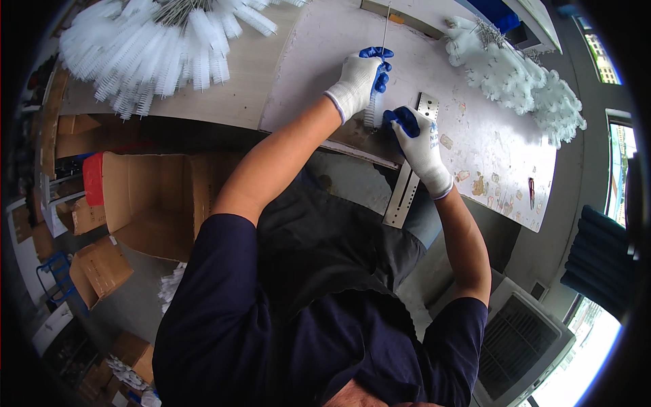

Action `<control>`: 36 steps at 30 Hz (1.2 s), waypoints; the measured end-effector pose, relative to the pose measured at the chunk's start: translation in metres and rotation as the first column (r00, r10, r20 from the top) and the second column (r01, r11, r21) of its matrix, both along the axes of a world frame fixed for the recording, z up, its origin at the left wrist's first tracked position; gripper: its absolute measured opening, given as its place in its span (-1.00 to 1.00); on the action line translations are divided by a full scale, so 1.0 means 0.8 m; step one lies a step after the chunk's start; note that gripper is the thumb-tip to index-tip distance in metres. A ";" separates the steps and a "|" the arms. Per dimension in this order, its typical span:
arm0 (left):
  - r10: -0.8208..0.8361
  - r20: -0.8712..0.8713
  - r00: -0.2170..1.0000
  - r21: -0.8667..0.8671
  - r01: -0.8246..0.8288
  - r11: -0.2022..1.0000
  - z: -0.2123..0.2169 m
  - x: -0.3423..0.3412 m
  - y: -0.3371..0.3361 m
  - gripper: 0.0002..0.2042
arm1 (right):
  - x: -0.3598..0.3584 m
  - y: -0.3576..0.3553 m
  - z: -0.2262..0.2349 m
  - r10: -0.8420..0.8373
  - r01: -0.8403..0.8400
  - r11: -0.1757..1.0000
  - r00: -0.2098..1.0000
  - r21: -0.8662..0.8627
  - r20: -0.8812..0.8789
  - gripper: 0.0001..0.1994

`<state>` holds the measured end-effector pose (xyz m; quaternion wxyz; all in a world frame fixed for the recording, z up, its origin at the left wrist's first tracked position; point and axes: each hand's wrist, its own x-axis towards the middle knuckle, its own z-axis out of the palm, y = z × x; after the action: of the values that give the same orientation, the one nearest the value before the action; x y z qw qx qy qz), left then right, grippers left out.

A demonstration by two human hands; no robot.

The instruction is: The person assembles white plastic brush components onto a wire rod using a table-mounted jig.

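My left hand [359,76], in a white glove with blue fingertips, grips a white bristle brush [374,112] on a thin wire stem [385,27] that points away from me. My right hand [417,139], gloved the same way, pinches the near end of that brush next to a perforated metal strip [407,186] lying over the worktable's [325,41] near edge. Both forearms reach over my dark shirt.
A large pile of white wire brushes [156,47] lies at the table's far left, and a second heap [522,81] at the far right. Open cardboard boxes [152,200] stand on the floor to my left. A white fan unit [522,339] sits lower right.
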<state>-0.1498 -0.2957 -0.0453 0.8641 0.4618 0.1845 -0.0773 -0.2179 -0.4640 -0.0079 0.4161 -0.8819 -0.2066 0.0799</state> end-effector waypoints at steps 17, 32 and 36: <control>-0.186 -0.016 0.982 0.009 0.186 0.982 -0.004 0.019 0.009 -0.75 | 0.050 0.012 0.002 0.802 -0.368 0.518 0.523 -0.772 0.289 -0.55; 0.106 0.319 0.942 0.408 -0.238 0.881 0.030 -0.131 0.011 -0.76 | -0.003 0.016 0.018 0.534 -0.261 0.590 0.836 -0.764 0.126 -0.70; -0.188 0.029 0.982 0.434 0.157 0.887 0.001 -0.241 0.016 -0.81 | -0.032 0.037 0.041 0.420 -0.253 0.584 0.907 -0.771 0.020 -0.79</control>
<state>-0.3427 -0.2831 -0.0445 0.7368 0.6577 0.1246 -0.0951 -0.2432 -0.4344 0.0253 -0.0336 -0.9211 -0.3591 0.1466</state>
